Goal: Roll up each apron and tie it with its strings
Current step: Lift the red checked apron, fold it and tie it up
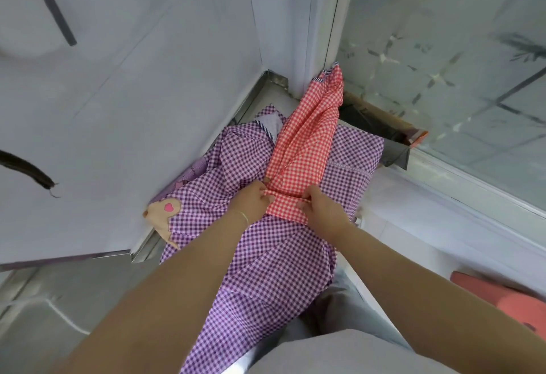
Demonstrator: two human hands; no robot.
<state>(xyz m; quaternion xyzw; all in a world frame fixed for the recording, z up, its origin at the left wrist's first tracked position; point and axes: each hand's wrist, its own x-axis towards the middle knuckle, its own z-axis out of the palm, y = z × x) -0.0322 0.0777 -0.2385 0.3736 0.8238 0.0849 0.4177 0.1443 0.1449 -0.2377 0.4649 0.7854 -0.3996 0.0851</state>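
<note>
No readable brand, label or writing shows on either apron; the only marking is a pink heart [168,207] on a tan patch [161,220] at the left edge of the purple checked apron [266,270]. The red checked apron [307,143] lies on top of the purple one, its far end reaching up to the corner post [313,48] by the glass panel [458,63]. The left hand [251,201] and right hand [320,208] each pinch the near, folded edge of the red apron, fingers curled onto the cloth. The purple apron spreads over the white ledge [393,196] and hangs over its near edge. A wall panel [118,108] bounds the left side; bare ledge remains to the right, near a pink object [502,300]
</note>
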